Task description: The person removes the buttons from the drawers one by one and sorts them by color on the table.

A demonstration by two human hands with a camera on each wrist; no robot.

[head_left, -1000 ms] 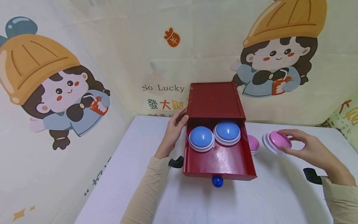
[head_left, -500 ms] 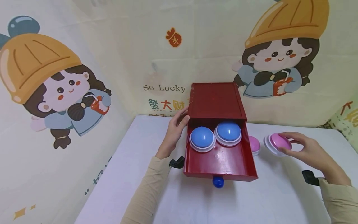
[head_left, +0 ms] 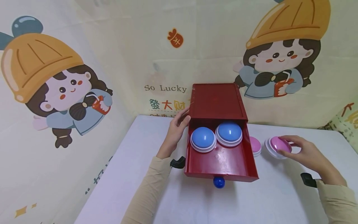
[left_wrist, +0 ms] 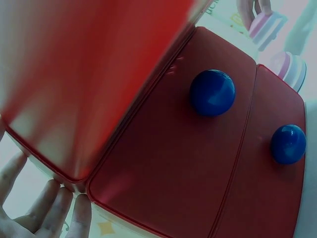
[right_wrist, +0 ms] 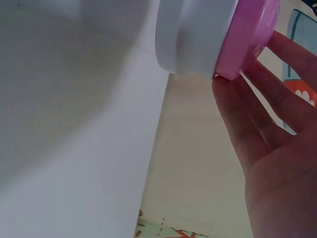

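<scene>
On the white table, a red drawer cabinet (head_left: pixel 216 101) has its top drawer (head_left: pixel 216 165) pulled out. Two blue domed push buttons (head_left: pixel 202 137) with white bases lie side by side in the drawer's rear part. My left hand (head_left: pixel 174 133) rests against the cabinet's left side, its fingertips at the edge in the left wrist view. To the right of the cabinet, my right hand (head_left: pixel 311 154) pinches a pink push button (head_left: pixel 280 144) by its dome, the white base tilted and close over the table. A second pink push button (head_left: pixel 255 145) stands beside the drawer, partly hidden by it.
A blue knob (head_left: pixel 219 182) sticks out from the drawer front. In the left wrist view, two lower drawer fronts with blue knobs (left_wrist: pixel 213 92) are shut. A printed cloth (head_left: pixel 134 46) hangs right behind the table (head_left: pixel 207 205).
My right hand has lowered the pink push button slightly toward the table. My left hand stays against the cabinet. The head view has shifted a little.
</scene>
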